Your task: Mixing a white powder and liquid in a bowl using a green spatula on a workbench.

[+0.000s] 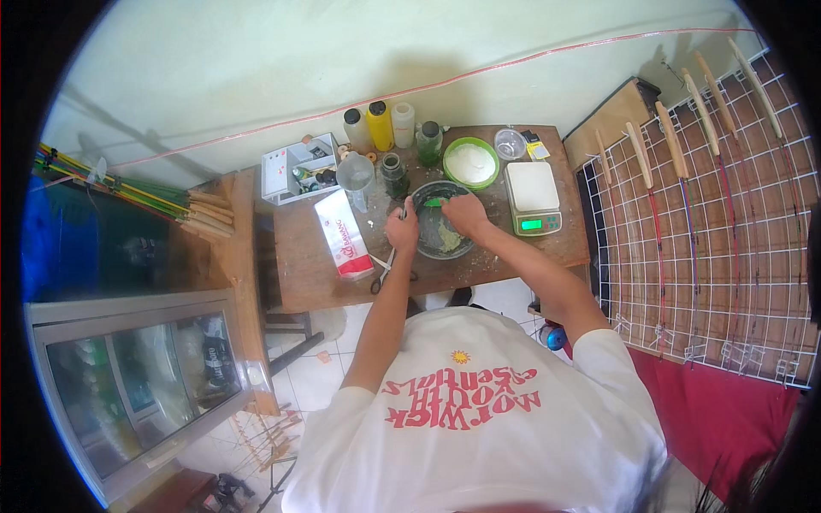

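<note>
My left hand [402,226] grips the left rim of a dark grey bowl [426,247], its thumb pointing up. Inside the bowl, my right hand [465,215] holds a green utensil [435,202], whose end is partly hidden. Pale green paste [449,238] clings to the bowl's bottom and right side. Just behind the bowl stands a green bowl of white powder [471,162]. To its right is a digital kitchen scale [533,195] with a lit display. An open dark glass jar [393,176] stands behind my left hand.
A clear measuring jug [356,176], a white-and-red packet [343,236] and scissors [383,272] lie left of the bowl. Capped bottles [379,126] and a green glass jar [429,143] stand near the wall. A divided grey box [299,169] sits at the table's left corner, a clear tub [510,143] at back right.
</note>
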Demonstrator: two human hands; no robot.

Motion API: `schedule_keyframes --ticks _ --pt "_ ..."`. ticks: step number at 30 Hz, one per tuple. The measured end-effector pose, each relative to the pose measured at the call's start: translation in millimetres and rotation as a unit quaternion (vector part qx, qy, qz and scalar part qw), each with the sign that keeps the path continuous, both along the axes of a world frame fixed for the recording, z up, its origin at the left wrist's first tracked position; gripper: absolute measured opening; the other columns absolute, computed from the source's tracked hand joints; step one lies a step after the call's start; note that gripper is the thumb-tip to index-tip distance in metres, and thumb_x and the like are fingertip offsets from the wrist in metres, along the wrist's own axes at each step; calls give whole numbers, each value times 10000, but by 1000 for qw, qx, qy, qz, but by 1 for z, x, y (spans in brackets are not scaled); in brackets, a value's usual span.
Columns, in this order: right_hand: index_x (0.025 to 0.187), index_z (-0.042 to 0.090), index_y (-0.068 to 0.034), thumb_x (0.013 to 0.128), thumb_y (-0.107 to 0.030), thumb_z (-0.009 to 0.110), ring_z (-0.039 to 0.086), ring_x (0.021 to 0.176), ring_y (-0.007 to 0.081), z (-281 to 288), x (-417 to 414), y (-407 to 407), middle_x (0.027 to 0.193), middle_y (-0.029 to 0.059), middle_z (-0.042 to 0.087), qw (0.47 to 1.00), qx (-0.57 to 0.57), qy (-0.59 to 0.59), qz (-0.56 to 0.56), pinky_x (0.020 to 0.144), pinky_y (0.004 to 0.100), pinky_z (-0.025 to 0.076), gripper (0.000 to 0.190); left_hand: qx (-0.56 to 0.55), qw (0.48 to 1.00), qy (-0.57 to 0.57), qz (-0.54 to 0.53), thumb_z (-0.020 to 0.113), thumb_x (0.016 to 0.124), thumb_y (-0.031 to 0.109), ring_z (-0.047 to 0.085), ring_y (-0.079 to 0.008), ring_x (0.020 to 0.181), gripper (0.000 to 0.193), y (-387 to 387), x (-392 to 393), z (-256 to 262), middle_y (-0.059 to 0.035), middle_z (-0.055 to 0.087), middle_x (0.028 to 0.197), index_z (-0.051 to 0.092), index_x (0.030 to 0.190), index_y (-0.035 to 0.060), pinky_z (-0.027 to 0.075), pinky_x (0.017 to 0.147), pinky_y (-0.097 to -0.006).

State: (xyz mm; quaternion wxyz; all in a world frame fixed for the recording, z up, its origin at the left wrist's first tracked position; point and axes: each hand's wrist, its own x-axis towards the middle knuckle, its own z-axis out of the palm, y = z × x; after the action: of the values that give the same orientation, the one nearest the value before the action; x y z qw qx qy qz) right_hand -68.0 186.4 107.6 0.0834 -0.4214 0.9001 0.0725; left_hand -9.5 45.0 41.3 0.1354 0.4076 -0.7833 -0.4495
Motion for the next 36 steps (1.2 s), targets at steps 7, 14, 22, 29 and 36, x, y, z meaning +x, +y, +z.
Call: schedule_keyframes --ticks 7,14,22,29,36 --pt "984 661 -101 755 -67 586 670 762 281 11 21 28 777 133 667 995 36 -80 -44 647 404 530 243 -22 999 23 3 578 808 547 514 -414 614 610 -4 0 -11 -237 545 628 505 621 -29 393 598 -469" --pt "835 692 -111 735 -83 608 677 782 268 22 36 35 834 132 681 991 84 -98 29 659 381 539 133 5 1000 17 -12 599 798 531 486 -386 579 625 1 0 -4 -228 519 607 477 613 -53 381 587 -465" --pt "841 696 -93 712 -90 609 668 794 304 12 3 9 823 150 674 994 10 -59 -90 685 408 531 156 -1 998 61 -30 612 808 468 458 -388 571 581 -4 -4 -24 -240 495 598 477 621 -65 375 581 -457" --pt "841 687 -74 720 -98 623 670 816 291 13 26 24 853 139 676 993 57 -97 26 687 383 532 139 -39 993 115 -2 610 826 425 339 -346 518 555 2 0 -20 -232 416 550 470 607 -66 324 542 -458" --pt "854 694 -103 711 -70 613 670 778 290 26 6 12 806 144 672 998 45 -47 -10 664 394 533 168 11 989 143 -29 618 844 386 290 -215 515 542 1 8 -18 -141 329 515 423 591 -51 296 503 -401"
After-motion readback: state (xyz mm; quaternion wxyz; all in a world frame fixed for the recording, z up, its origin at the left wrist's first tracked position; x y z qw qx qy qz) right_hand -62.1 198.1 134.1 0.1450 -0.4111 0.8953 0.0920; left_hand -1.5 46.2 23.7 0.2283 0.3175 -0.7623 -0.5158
